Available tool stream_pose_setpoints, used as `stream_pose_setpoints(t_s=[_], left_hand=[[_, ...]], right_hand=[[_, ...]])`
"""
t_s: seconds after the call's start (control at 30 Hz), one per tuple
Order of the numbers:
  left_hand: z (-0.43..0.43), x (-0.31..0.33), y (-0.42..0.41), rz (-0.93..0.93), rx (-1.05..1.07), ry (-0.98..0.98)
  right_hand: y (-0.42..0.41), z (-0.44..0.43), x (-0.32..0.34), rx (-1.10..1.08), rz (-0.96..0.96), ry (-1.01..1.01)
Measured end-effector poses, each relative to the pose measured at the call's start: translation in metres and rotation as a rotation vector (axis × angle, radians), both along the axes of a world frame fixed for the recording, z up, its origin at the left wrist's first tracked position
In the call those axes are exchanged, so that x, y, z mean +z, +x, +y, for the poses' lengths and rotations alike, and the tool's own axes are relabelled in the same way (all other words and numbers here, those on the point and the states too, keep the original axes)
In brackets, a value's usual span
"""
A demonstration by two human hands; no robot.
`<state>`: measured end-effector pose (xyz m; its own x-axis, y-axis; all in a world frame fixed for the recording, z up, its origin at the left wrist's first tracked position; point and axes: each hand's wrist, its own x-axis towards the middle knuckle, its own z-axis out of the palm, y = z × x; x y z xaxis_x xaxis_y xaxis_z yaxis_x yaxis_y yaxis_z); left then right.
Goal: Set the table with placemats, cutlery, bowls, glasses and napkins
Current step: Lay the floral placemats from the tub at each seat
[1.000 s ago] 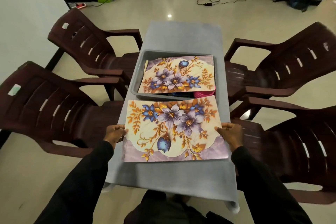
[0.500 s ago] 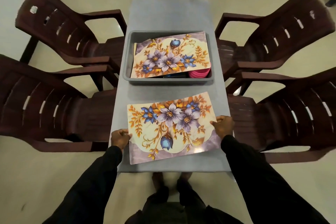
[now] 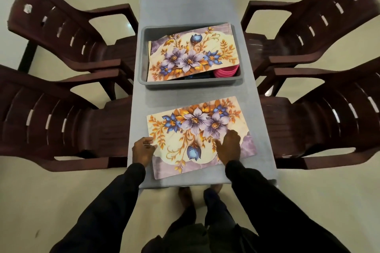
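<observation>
A floral placemat (image 3: 197,129) lies flat on the near end of the narrow grey table (image 3: 185,0), slightly skewed. My left hand (image 3: 143,150) pinches its left edge. My right hand (image 3: 229,147) rests flat on top of the mat, right of its middle, fingers spread. Beyond it stands a grey tub (image 3: 191,83) with a second floral placemat (image 3: 191,55) lying across the top. A stack of pink bowls (image 3: 226,72) shows under that mat at the tub's near right corner. Other contents are hidden.
Dark brown plastic chairs flank the table: two on the left (image 3: 61,109) (image 3: 67,33) and two on the right (image 3: 320,117) (image 3: 312,26). My feet show below the table's near edge. Cables and a green object lie on the floor far back.
My right hand has left the mat's right edge and moved inward onto its top. The mat now lies flat on the table. The camera has tilted downward.
</observation>
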<state>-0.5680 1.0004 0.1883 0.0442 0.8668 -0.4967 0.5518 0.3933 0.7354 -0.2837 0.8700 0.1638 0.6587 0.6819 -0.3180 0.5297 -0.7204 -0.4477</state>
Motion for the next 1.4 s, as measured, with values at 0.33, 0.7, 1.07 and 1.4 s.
stream_pose_setpoints(t_s=[0.33, 0.7, 1.07, 1.4], left_hand=[[-0.048, -0.014, 0.042, 0.269, -0.349, 0.112], [-0.017, -0.054, 0.122, 0.553, -0.978, 0.162], [0.043, -0.054, 0.188, 0.469, -1.551, 0.435], [-0.062, -0.048, 0.178, 0.302, -1.224, 0.458]], right_hand=[[-0.034, -0.023, -0.037, 0.226, -0.27, -0.16], [0.033, -0.076, -0.04, 0.503, -0.41, 0.016], [0.074, -0.131, -0.053, 0.62, -0.364, 0.039], [0.077, -0.132, -0.051, 0.422, -0.443, 0.129]])
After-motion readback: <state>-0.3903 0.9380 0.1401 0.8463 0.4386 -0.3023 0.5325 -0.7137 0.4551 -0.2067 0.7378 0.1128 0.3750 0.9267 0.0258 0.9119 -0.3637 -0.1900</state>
